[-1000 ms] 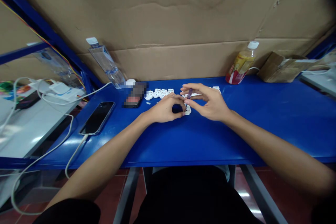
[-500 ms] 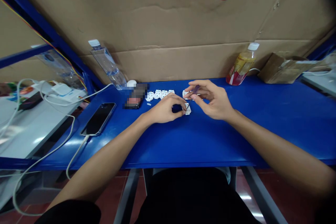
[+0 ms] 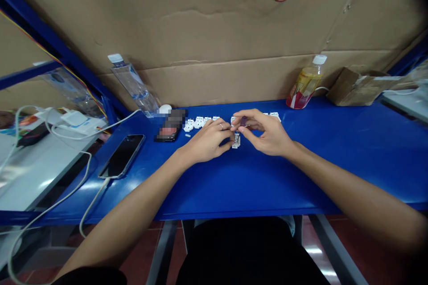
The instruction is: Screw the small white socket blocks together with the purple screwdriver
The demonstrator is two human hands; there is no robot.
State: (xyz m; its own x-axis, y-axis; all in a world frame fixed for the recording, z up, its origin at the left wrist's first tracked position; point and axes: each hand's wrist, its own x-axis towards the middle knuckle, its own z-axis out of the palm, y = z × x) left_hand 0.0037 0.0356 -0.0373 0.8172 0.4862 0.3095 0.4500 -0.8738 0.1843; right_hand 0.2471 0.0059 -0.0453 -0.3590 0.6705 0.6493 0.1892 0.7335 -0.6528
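My left hand [image 3: 211, 141] rests on the blue table, its thumb and fingers closed on the edge of a small white plastic part [image 3: 236, 141]. Just right of it, my right hand [image 3: 269, 132] pinches a small purple-handled tool [image 3: 244, 121] between thumb and fingers. The tool's tip is hard to make out, and its exact kind does not show. Behind my left hand stands a row of similar white parts [image 3: 199, 122], partly covered by the fingers. More white pieces [image 3: 274, 116] lie behind my right hand.
On the left lie a charging phone [image 3: 122, 156] with a white cable and a dark, partly blurred object [image 3: 171, 125]. A clear bottle [image 3: 135, 87] leans by the cardboard wall [image 3: 207, 31]. At the back right stand a drink bottle [image 3: 305, 83] and a cardboard box [image 3: 356, 87].
The view has shifted slightly. My right hand has come a little lower and closer to the left, bringing the purple-handled tool near the left fingertips. The left hand keeps hold of the white part.
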